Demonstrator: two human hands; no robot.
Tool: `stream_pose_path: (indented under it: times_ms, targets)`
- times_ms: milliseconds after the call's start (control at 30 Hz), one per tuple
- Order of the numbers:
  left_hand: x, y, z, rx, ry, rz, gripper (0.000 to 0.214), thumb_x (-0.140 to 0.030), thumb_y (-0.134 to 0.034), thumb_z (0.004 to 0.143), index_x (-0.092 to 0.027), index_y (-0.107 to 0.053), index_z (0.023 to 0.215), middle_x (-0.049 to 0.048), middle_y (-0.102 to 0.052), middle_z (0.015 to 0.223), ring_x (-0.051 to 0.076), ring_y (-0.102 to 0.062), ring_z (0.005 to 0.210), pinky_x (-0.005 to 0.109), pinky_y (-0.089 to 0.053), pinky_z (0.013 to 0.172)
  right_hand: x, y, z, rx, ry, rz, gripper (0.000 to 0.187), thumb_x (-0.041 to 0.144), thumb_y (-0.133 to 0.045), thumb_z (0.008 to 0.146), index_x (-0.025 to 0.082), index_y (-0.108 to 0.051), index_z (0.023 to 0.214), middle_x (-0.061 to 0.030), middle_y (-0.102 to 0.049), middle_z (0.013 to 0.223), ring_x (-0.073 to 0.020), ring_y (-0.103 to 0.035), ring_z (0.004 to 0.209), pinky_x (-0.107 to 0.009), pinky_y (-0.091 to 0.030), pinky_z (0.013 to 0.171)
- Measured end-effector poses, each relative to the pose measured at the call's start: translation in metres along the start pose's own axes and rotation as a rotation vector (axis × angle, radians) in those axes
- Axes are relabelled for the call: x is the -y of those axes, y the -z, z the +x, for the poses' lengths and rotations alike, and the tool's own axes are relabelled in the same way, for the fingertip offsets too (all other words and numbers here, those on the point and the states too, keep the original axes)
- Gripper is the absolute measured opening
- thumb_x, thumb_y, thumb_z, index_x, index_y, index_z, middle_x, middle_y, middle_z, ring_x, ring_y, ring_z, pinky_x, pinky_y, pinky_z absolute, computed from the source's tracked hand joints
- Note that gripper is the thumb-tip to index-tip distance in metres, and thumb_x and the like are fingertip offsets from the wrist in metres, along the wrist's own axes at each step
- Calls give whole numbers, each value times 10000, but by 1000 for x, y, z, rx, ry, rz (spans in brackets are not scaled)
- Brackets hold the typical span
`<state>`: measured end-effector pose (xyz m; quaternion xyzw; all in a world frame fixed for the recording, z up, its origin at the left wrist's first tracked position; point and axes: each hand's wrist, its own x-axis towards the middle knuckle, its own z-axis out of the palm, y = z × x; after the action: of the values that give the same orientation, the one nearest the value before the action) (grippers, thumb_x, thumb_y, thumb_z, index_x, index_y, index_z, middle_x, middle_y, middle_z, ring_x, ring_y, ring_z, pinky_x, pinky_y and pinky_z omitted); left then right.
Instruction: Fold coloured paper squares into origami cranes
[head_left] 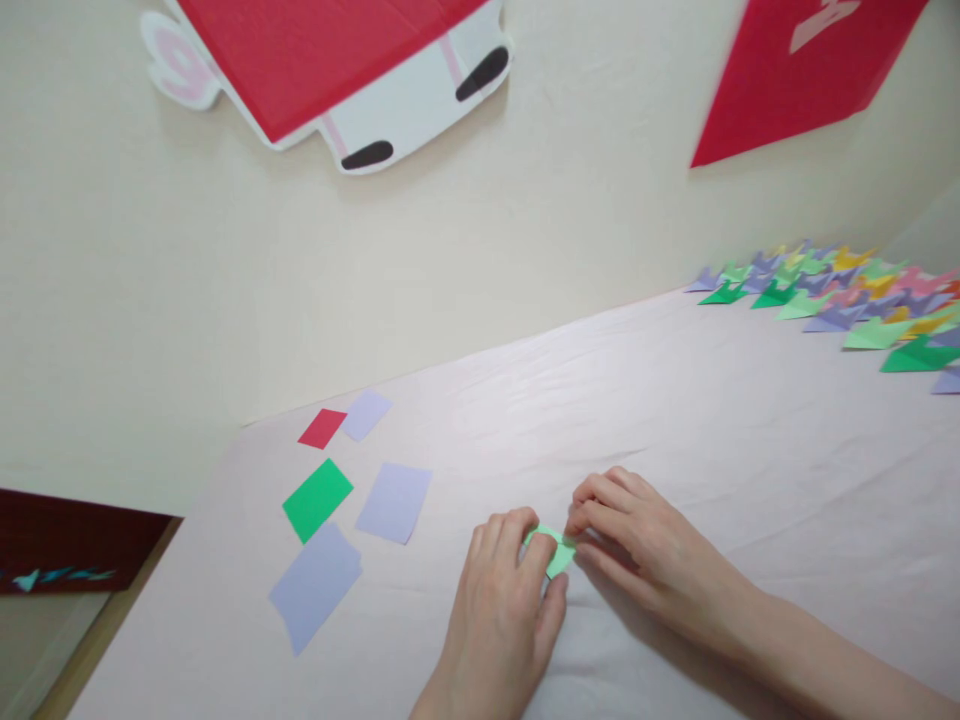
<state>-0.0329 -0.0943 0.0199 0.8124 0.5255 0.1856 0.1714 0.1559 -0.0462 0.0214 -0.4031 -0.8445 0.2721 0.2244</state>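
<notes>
My left hand (504, 610) and my right hand (637, 540) meet over a small light green folded paper (556, 552) that lies on the pale tablecloth (675, 420). The fingers of both hands are curled and pinch the paper's edges; most of the paper is hidden under them. To the left lie loose paper squares: a red one (322, 428), a green one (317, 499) and three lilac ones (367, 413), (394, 502), (315, 586).
Several folded paper shapes (847, 300) in green, purple, pink and yellow are laid out in rows at the table's far right. Red and white paper decorations (337, 70) and a red sheet (795, 70) hang on the cream wall behind. The table's left edge drops towards the floor (75, 650).
</notes>
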Motion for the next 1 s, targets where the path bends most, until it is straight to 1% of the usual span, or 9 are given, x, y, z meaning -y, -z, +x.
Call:
stream_pose_path:
  times_ms: [100, 167, 300, 400, 500, 600, 667, 767, 1000]
  targets:
    - [-2, -1, -4, -9, 29, 5, 190, -115, -603, 842, -203, -554, 1002, 90, -559, 1125, 269, -536, 995, 446, -484, 827, 2, -2, -3, 24, -11, 15, 174, 48, -616, 830, 211, -670, 859, -42, -633, 912, -223, -532, 901, -373, -447, 794]
    - [-1, 1, -4, -11, 31, -6, 204, -113, -626, 832, -202, -553, 1000, 93, -553, 1154, 268, -532, 1027, 437, -484, 846, 2, -4, -4, 20, -10, 20, 173, 54, -616, 840, 213, -681, 852, -41, -636, 894, -220, -531, 884, -364, -447, 778]
    - [3, 6, -1, 1, -61, -33, 220, -84, -641, 837, -201, -545, 997, 72, -563, 1236, 258, -504, 1115, 430, -448, 927, -1, -9, -5, -10, 36, -2, 159, 89, -577, 897, 207, -683, 877, -54, -641, 907, -217, -527, 869, -359, -442, 765]
    - [5, 7, -1, -5, -94, -57, 168, -77, -605, 867, -199, -547, 967, 46, -609, 1134, 239, -523, 1041, 408, -445, 879, -1, -10, -6, 9, 63, -2, 174, 84, -547, 919, 199, -674, 891, -55, -643, 904, -217, -521, 869, -356, -435, 763]
    - [6, 4, -3, -50, -74, -94, 99, -95, -563, 903, -192, -549, 888, 39, -616, 1017, 218, -534, 933, 377, -436, 793, -1, -9, -5, 34, 50, 21, 160, 96, -560, 919, 200, -671, 871, -46, -641, 880, -216, -518, 865, -355, -426, 762]
    - [7, 1, -2, -101, -47, -144, 137, -92, -532, 920, -191, -547, 827, 33, -617, 946, 200, -535, 878, 353, -427, 761, -1, -7, -4, 46, 8, 36, 108, 107, -622, 882, 201, -669, 854, -40, -639, 880, -221, -519, 871, -366, -416, 775]
    - [7, 0, 0, -123, -19, -180, 157, -75, -529, 911, -192, -545, 807, 28, -617, 920, 194, -535, 876, 344, -428, 762, -2, -7, -3, 43, -18, 46, 97, 114, -647, 867, 200, -657, 824, -35, -634, 864, -217, -520, 857, -365, -410, 768]
    - [6, 0, 3, -137, 24, -205, 164, -64, -538, 888, -198, -543, 794, 26, -620, 903, 201, -534, 904, 344, -435, 777, -2, -8, 0, 35, -52, 62, 139, 100, -636, 868, 199, -631, 771, -22, -624, 821, -204, -516, 821, -355, -396, 749]
    - [7, -3, 5, -123, 108, -116, 163, -69, -542, 853, -204, -507, 770, 26, -582, 868, 222, -503, 902, 370, -425, 792, 4, -12, 5, 68, -116, -6, 152, 95, -571, 889, 188, -598, 771, -18, -597, 822, -198, -503, 800, -353, -351, 739]
